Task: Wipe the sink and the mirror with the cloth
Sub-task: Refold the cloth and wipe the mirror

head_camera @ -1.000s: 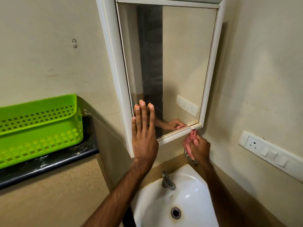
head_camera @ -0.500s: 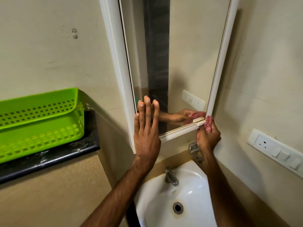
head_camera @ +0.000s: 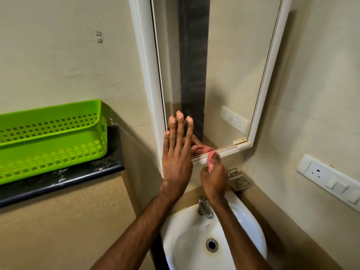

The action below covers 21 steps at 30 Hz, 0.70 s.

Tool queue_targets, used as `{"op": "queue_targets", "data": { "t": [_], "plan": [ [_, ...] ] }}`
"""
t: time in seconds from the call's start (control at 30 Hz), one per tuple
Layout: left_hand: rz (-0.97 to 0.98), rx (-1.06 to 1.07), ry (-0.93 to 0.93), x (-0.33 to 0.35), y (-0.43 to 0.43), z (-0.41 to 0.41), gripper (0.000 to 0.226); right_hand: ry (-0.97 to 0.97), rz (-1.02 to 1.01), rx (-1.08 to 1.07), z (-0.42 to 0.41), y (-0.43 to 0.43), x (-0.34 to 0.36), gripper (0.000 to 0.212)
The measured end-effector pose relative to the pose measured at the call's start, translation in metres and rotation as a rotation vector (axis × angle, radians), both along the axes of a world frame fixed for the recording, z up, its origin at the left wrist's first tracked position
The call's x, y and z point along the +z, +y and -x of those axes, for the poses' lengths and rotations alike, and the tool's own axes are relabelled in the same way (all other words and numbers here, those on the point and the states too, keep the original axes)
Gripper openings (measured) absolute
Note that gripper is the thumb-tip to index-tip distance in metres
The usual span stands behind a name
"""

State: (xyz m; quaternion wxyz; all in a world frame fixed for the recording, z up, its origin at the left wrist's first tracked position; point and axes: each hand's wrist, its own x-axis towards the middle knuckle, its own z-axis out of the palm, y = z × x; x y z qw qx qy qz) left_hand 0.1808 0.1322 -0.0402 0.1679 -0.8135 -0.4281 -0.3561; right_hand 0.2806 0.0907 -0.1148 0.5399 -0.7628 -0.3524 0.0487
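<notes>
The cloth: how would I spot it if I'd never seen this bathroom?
Find the white-framed mirror above the sink and follow its bottom edge. There the right hand presses the cloth against the frame. It is a small bunched pink rag, the only pink thing among white and beige surfaces.

No readable text, label, brand or number anywhere in view. Basket [head_camera: 52, 133], mirror [head_camera: 233, 75] frame, tap [head_camera: 203, 207], sink [head_camera: 251, 230] and switch plate [head_camera: 329, 178] all show plain surfaces. Any marking on the switch plate is too small to make out.
</notes>
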Motion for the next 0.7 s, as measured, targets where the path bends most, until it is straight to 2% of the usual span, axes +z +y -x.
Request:
{"op": "queue_targets", "data": {
  "t": [0.1,0.23,0.33,0.5,0.7],
  "plan": [
    [0.005,-0.06,-0.032,0.005,-0.004,0.003,0.072,-0.018,-0.009,0.085,-0.015,-0.018,0.011,0.036],
    [-0.018,-0.132,-0.132,0.007,-0.009,0.019,0.084,-0.177,-0.225,-0.121,-0.069,-0.033,0.043,0.041],
    [-0.011,-0.107,-0.226,0.002,-0.011,0.034,0.091,-0.142,-0.201,-0.226,-0.097,-0.02,0.056,0.046],
    [0.086,-0.19,-0.281,0.003,-0.015,0.043,0.111,-0.158,-0.113,-0.267,-0.073,0.008,0.043,0.054],
    [0.258,-0.145,-0.34,-0.005,-0.013,0.049,0.123,-0.168,-0.242,-0.244,-0.032,0.015,0.021,0.051]
  ]
}}
